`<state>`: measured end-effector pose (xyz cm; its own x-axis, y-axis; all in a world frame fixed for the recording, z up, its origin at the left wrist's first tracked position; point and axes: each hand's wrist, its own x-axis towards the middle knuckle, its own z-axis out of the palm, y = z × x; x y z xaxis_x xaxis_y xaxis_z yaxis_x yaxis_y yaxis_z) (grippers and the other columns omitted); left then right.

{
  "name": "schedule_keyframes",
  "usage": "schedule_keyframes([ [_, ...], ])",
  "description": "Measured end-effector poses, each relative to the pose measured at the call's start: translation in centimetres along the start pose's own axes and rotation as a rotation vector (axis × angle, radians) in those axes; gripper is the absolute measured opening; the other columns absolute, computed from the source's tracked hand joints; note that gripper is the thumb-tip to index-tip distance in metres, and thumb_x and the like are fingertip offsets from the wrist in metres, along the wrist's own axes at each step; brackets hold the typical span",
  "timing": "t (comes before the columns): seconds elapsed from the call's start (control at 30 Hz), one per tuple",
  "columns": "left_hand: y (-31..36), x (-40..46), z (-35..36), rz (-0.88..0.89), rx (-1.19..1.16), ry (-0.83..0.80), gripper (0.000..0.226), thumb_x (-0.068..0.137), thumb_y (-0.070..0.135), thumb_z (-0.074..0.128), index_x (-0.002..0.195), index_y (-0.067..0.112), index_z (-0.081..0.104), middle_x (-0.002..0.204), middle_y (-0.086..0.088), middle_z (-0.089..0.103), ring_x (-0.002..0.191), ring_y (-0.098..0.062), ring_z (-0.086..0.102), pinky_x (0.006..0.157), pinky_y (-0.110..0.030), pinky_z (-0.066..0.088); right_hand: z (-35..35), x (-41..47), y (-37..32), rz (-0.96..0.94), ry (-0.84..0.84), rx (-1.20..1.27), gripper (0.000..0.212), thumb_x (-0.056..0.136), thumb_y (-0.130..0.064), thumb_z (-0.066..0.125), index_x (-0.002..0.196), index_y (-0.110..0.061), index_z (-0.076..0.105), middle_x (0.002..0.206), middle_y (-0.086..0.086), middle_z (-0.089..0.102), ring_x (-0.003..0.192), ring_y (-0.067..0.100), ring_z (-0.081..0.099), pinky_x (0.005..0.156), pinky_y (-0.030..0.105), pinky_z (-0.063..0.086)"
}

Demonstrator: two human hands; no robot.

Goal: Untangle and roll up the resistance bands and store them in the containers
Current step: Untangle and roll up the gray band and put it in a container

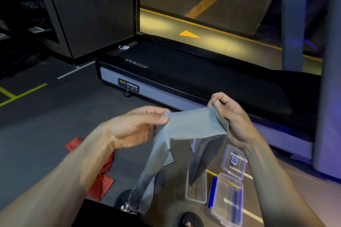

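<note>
A grey-blue resistance band [191, 125] is stretched flat between both hands at chest height. My left hand [136, 127] pinches its left edge between thumb and fingers. My right hand [230, 114] pinches its upper right corner. Two loose ends of the band hang down toward the floor. A red resistance band [103, 177] lies crumpled on the floor below my left forearm. Clear plastic containers sit on the floor at the lower right: an open narrow one [196, 190], a larger one with a blue clip [227, 199], and a lid with a sticker [233, 161].
A black treadmill deck [184, 72] with a grey side panel runs across the floor just beyond my hands. A grey upright post [330, 97] stands at the right. A sandalled foot [188, 220] shows at the bottom edge. Yellow and white lines mark the dark floor.
</note>
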<state>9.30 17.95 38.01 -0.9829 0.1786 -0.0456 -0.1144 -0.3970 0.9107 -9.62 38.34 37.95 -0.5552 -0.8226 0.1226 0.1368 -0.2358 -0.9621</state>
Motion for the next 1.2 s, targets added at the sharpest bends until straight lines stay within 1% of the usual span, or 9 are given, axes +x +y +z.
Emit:
schedule_keyframes([
  [0.23,-0.4,0.1,-0.5,-0.106,-0.012,0.041,0.04,0.083,0.018,0.073,0.115,-0.005,0.066,0.095,-0.013,0.071,0.079,-0.017,0.07,0.074,-0.025,0.058,-0.1,0.0,0.2,-0.017,-0.011,-0.035,0.004,0.098,-0.017,0.056,0.098,-0.014,0.058,0.085,0.006,0.055,0.067,0.011,0.054,0.062,0.02,0.05],
  [0.4,-0.5,0.2,-0.1,-0.114,0.054,0.112,0.01,0.087,0.013,0.064,0.09,0.004,0.067,0.083,-0.009,0.064,0.071,-0.016,0.063,0.066,-0.023,0.053,-0.5,-0.1,-0.2,-0.037,-0.001,-0.015,0.004,0.099,-0.016,0.056,0.099,-0.012,0.056,0.085,0.006,0.055,0.067,0.012,0.052,0.061,0.021,0.049],
  [0.53,-0.2,0.1,0.1,-0.018,0.042,0.097,0.01,0.091,0.017,0.063,0.084,0.01,0.068,0.075,-0.004,0.064,0.066,-0.014,0.061,0.061,-0.023,0.05,-0.3,-0.1,0.4,-0.025,0.004,-0.043,0.004,0.102,-0.013,0.055,0.098,-0.012,0.056,0.085,0.005,0.055,0.067,0.01,0.053,0.062,0.019,0.049],
  [0.6,-0.1,0.1,0.2,0.021,0.041,0.082,0.016,0.088,0.025,0.072,0.087,0.01,0.066,0.077,-0.004,0.062,0.067,-0.014,0.059,0.061,-0.025,0.046,-0.2,-0.1,0.7,-0.011,-0.007,-0.064,0.005,0.101,-0.017,0.056,0.098,-0.013,0.057,0.085,0.005,0.055,0.068,0.01,0.053,0.062,0.019,0.048],
  [0.73,0.0,0.1,0.5,0.073,-0.026,0.008,0.019,0.096,0.016,0.057,0.103,0.009,0.074,0.086,-0.002,0.072,0.074,-0.012,0.07,0.068,-0.023,0.055,0.3,0.0,1.7,0.044,-0.052,-0.114,0.021,0.092,-0.041,0.074,0.095,-0.023,0.064,0.086,0.001,0.056,0.07,0.01,0.05,0.063,0.021,0.042],
  [0.8,0.1,0.2,0.8,0.1,-0.043,-0.017,0.02,0.095,0.017,0.061,0.108,0.006,0.071,0.09,-0.004,0.072,0.079,-0.014,0.07,0.071,-0.024,0.056,0.8,0.1,2.3,0.056,-0.081,-0.124,0.006,0.096,-0.032,0.066,0.092,-0.027,0.066,0.089,0.001,0.059,0.074,0.011,0.052,0.066,0.02,0.044],
  [0.9,-0.2,0.5,0.9,0.082,0.061,0.074,0.013,0.094,0.014,0.056,0.091,0.01,0.068,0.079,-0.001,0.065,0.069,-0.01,0.063,0.064,-0.021,0.052,1.4,0.2,3.3,0.065,-0.106,-0.188,0.008,0.098,-0.022,0.057,0.095,-0.025,0.064,0.097,0.003,0.062,0.082,0.013,0.053,0.074,0.022,0.046],
  [1.1,-0.2,0.4,0.7,0.069,0.045,0.12,0.035,0.092,0.023,0.066,0.108,-0.006,0.054,0.088,-0.014,0.049,0.074,-0.02,0.052,0.066,-0.029,0.045,1.5,0.5,4.0,0.086,-0.08,-0.244,0.006,0.095,-0.033,0.063,0.092,-0.031,0.067,0.09,0.002,0.057,0.08,0.011,0.051,0.074,0.025,0.042],
  [1.2,-0.2,0.5,1.1,0.065,-0.006,0.063,0.021,0.097,0.016,0.056,0.107,-0.003,0.055,0.084,-0.009,0.061,0.071,-0.015,0.062,0.064,-0.024,0.052,1.8,0.6,4.3,0.093,-0.104,-0.234,0.007,0.092,-0.035,0.066,0.094,-0.028,0.066,0.089,0.009,0.053,0.079,0.014,0.048,0.071,0.024,0.042],
])
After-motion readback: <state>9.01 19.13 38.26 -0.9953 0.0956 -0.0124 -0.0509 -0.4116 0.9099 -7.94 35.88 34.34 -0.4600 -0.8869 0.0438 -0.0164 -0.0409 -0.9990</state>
